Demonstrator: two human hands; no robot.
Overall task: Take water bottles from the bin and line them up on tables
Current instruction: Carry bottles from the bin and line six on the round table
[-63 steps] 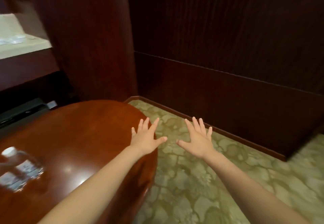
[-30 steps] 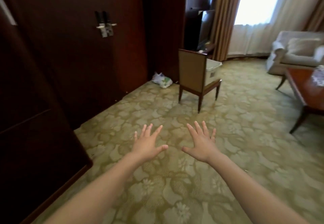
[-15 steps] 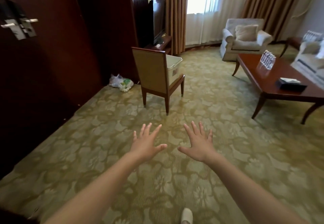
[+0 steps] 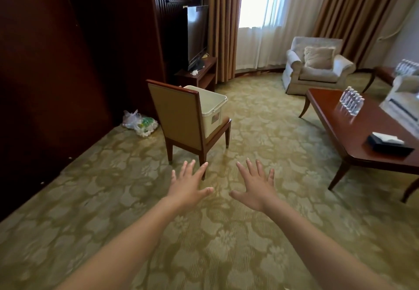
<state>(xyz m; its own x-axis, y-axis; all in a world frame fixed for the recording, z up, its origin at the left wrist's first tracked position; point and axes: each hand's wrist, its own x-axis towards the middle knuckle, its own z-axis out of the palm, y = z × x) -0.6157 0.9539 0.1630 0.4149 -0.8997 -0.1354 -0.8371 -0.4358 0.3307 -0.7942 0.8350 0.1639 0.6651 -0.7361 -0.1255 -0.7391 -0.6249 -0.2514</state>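
Observation:
A cream plastic bin (image 4: 212, 110) sits on the seat of a wooden chair (image 4: 176, 119) ahead of me; its inside is hidden. My left hand (image 4: 189, 186) and my right hand (image 4: 256, 185) are stretched out palm down over the carpet, fingers spread, holding nothing, a step short of the chair. A row of several water bottles (image 4: 351, 100) stands on the dark wooden coffee table (image 4: 340, 128) at the right. More bottles (image 4: 407, 67) stand on a side table at the far right.
A black tissue box (image 4: 388, 144) lies on the coffee table. A white armchair (image 4: 317, 65) stands by the curtained window, a TV (image 4: 197, 35) on a low stand behind the chair. A plastic bag (image 4: 139, 123) lies by the dark wooden wall at left. Patterned carpet runs between.
My view has swung right from a round wooden table and wall to the room, then closer to the chair with the bin. Both hands stay spread and hold nothing.

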